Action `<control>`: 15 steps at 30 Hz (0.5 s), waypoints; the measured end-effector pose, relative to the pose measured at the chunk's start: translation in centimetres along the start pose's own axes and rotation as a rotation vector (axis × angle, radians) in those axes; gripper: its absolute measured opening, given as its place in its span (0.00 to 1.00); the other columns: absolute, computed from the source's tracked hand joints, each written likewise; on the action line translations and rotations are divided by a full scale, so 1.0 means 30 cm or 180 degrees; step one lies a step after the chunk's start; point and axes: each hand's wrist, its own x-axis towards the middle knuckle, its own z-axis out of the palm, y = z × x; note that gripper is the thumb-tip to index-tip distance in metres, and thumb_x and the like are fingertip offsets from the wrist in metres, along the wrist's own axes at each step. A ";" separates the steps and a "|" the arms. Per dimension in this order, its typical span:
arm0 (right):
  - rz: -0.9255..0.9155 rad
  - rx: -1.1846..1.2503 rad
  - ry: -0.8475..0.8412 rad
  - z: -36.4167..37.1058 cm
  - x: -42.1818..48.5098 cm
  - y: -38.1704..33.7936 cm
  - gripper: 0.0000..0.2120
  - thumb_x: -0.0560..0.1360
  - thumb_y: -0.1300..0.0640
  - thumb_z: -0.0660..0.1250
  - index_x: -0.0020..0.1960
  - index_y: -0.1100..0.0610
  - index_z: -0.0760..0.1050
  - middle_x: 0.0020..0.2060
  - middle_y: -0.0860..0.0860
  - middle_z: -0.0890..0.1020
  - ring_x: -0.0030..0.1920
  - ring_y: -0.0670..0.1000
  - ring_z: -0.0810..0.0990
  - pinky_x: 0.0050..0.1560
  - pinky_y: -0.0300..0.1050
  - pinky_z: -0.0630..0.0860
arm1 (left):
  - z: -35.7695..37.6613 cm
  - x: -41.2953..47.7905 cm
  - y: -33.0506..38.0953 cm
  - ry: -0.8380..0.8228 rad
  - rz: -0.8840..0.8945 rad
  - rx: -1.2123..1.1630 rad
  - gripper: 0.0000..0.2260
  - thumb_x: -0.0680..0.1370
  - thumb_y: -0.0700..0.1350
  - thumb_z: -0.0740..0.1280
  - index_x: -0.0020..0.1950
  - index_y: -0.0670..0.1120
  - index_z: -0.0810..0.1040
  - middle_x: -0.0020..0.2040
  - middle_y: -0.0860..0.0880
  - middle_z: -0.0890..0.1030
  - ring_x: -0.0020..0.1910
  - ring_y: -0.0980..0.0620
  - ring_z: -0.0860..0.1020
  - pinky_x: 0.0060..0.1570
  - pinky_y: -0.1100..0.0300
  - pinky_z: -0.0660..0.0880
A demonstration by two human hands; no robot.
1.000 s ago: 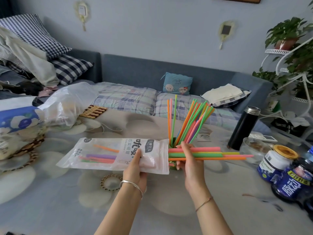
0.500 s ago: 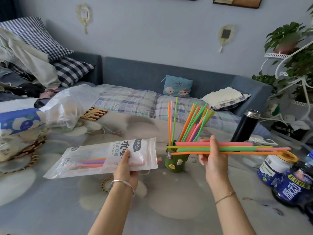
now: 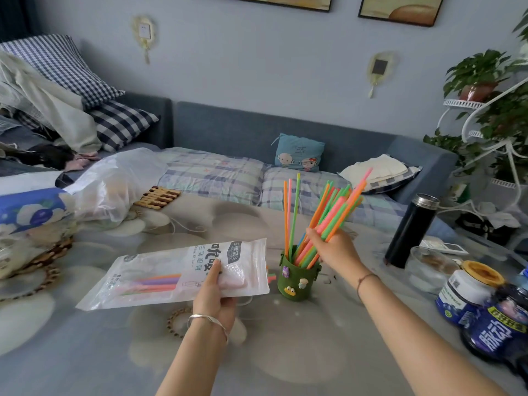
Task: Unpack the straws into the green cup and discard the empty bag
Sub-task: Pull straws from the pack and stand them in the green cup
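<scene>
The bunch of straws [image 3: 333,221] I pulled from the bag a moment ago lay level across my right hand [image 3: 335,247]; now I have swung it upright, and its lower ends are going down into the green cup [image 3: 298,277] among the ones already standing there. My right fingers are curled tight round the bunch just above the rim — I have not let go, so this lot is not yet settled. My left hand [image 3: 217,290] is closed on the mouth end of the straw bag [image 3: 171,277], thumb on top, holding it off the table [image 3: 285,352] just to the left of the cup and roughly flat, much as it was half a second back. Through the clear plastic I can see a few straws left inside, purple, pink and orange, so the bag is not empty and I judge at least one more pull is needed before it can be thrown away. To the right, well clear of the cup, stand a black flask [image 3: 411,230] and some jars [image 3: 468,290] — nothing crowds the drop.
</scene>
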 end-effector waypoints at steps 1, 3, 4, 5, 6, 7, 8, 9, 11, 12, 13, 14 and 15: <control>0.0056 -0.0075 -0.0129 0.015 0.005 0.006 0.17 0.76 0.47 0.62 0.44 0.61 0.79 0.32 0.53 0.79 0.30 0.49 0.77 0.33 0.41 0.74 | 0.000 0.001 0.004 -0.0017 -0.0015 0.0015 0.04 0.80 0.43 0.61 0.52 0.46 0.74 0.35 0.49 0.82 0.23 0.56 0.80 0.18 0.64 0.74; 0.0045 0.0005 -0.0121 0.020 0.013 0.000 0.15 0.75 0.47 0.65 0.41 0.59 0.78 0.31 0.51 0.78 0.32 0.49 0.77 0.34 0.41 0.72 | 0.000 0.002 0.011 -0.0039 -0.0011 0.0012 0.04 0.80 0.43 0.61 0.52 0.45 0.74 0.38 0.49 0.82 0.24 0.56 0.81 0.19 0.63 0.74; 0.0001 0.0132 -0.0003 0.013 0.018 -0.013 0.15 0.74 0.46 0.66 0.35 0.56 0.75 0.28 0.49 0.76 0.29 0.47 0.75 0.32 0.39 0.70 | -0.002 0.003 0.014 -0.0053 -0.0003 0.0000 0.05 0.79 0.43 0.62 0.55 0.45 0.73 0.41 0.48 0.81 0.25 0.55 0.81 0.19 0.63 0.74; -0.0052 0.0235 0.0163 0.003 0.023 -0.029 0.18 0.74 0.46 0.66 0.30 0.54 0.70 0.24 0.47 0.72 0.25 0.46 0.72 0.29 0.38 0.68 | -0.002 0.005 0.016 -0.0068 -0.0003 -0.0019 0.07 0.79 0.42 0.62 0.57 0.45 0.73 0.43 0.47 0.80 0.26 0.55 0.82 0.19 0.62 0.74; -0.0119 0.0318 0.0342 -0.009 0.027 -0.047 0.21 0.73 0.45 0.66 0.28 0.54 0.65 0.21 0.47 0.68 0.22 0.45 0.68 0.26 0.37 0.64 | -0.003 0.007 0.017 -0.0080 -0.0004 -0.0040 0.08 0.79 0.42 0.62 0.58 0.45 0.72 0.45 0.47 0.80 0.29 0.55 0.82 0.20 0.62 0.75; -0.0158 0.0377 0.0499 -0.020 0.033 -0.065 0.23 0.74 0.44 0.65 0.27 0.53 0.62 0.21 0.47 0.65 0.21 0.46 0.64 0.25 0.38 0.62 | -0.004 0.009 0.018 -0.0097 0.0000 -0.0069 0.10 0.79 0.42 0.62 0.60 0.45 0.72 0.46 0.47 0.80 0.33 0.53 0.83 0.21 0.62 0.76; -0.0188 0.0395 0.0613 -0.031 0.037 -0.082 0.24 0.75 0.44 0.63 0.27 0.54 0.61 0.21 0.48 0.63 0.21 0.47 0.63 0.24 0.38 0.60 | -0.005 0.013 0.020 -0.0103 0.0013 -0.0101 0.12 0.79 0.42 0.62 0.63 0.44 0.72 0.47 0.47 0.80 0.39 0.52 0.82 0.23 0.62 0.77; -0.0200 0.0322 0.0663 -0.039 0.044 -0.095 0.24 0.76 0.44 0.61 0.27 0.54 0.60 0.21 0.48 0.63 0.22 0.47 0.62 0.25 0.38 0.60 | -0.004 0.018 0.021 -0.0097 0.0024 -0.0140 0.14 0.79 0.41 0.62 0.65 0.44 0.72 0.48 0.48 0.80 0.43 0.52 0.80 0.25 0.62 0.78; -0.0194 0.0012 0.0519 -0.040 0.056 -0.112 0.23 0.78 0.45 0.59 0.28 0.54 0.60 0.22 0.49 0.63 0.23 0.48 0.63 0.26 0.39 0.61 | -0.004 0.024 0.022 -0.0078 0.0019 -0.0182 0.16 0.79 0.41 0.62 0.67 0.43 0.71 0.49 0.48 0.80 0.45 0.53 0.78 0.28 0.63 0.79; -0.0135 -0.0149 0.0343 -0.037 0.059 -0.115 0.23 0.78 0.46 0.59 0.28 0.54 0.60 0.22 0.50 0.64 0.23 0.49 0.65 0.27 0.40 0.63 | -0.005 0.025 0.022 -0.0076 0.0001 -0.0182 0.17 0.79 0.41 0.62 0.68 0.43 0.71 0.50 0.48 0.80 0.46 0.53 0.78 0.30 0.62 0.80; -0.0060 -0.0303 0.0157 -0.031 0.064 -0.111 0.23 0.78 0.46 0.59 0.28 0.54 0.61 0.23 0.50 0.66 0.23 0.50 0.67 0.29 0.41 0.66 | -0.004 0.024 0.021 -0.0082 -0.0017 -0.0179 0.17 0.79 0.42 0.62 0.68 0.42 0.71 0.50 0.48 0.80 0.46 0.52 0.79 0.32 0.61 0.80; -0.0011 -0.0420 0.0009 -0.026 0.065 -0.108 0.21 0.77 0.46 0.60 0.29 0.54 0.62 0.23 0.51 0.69 0.24 0.50 0.70 0.32 0.43 0.70 | -0.007 0.025 0.020 -0.0076 -0.0023 -0.0166 0.18 0.79 0.42 0.62 0.68 0.42 0.71 0.50 0.48 0.80 0.46 0.52 0.79 0.32 0.60 0.80; 0.0013 -0.0456 -0.0062 -0.022 0.068 -0.100 0.19 0.77 0.46 0.61 0.32 0.55 0.65 0.24 0.51 0.72 0.25 0.50 0.73 0.34 0.44 0.73 | -0.010 0.027 0.019 -0.0068 -0.0033 -0.0153 0.17 0.79 0.42 0.62 0.68 0.42 0.71 0.50 0.48 0.80 0.46 0.52 0.79 0.30 0.61 0.79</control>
